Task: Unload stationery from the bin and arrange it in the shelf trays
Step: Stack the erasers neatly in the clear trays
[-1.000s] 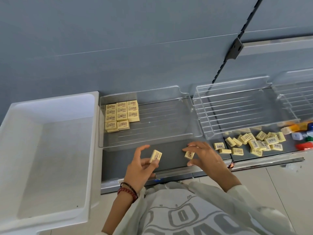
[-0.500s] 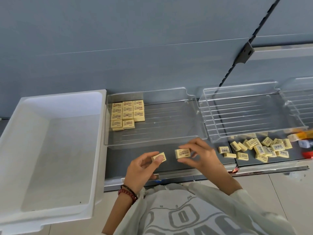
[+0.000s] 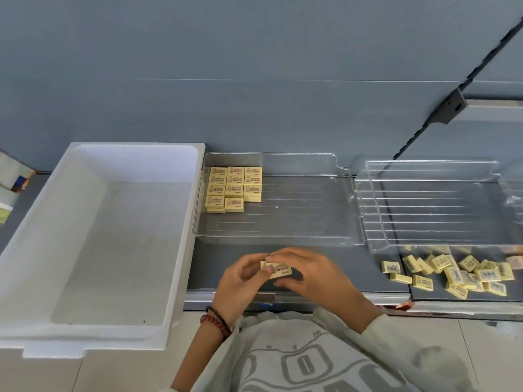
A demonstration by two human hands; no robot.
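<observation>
1. Two cream erasers are held together low over the shelf, near its front edge.
2. They are pinched from both sides, with the fingers of the left hand and right hand curled onto them.
3. Stacked erasers are seen at eleven o'clock in the clear tray, a loose pile at three o'clock, and the white bin at nine.
4. A slip is judged possible: if the pair is carried one-handed it could split apart, or the neat rows could be knocked askew on placement.

Shop: slotted shelf upright, clear display trays.
</observation>
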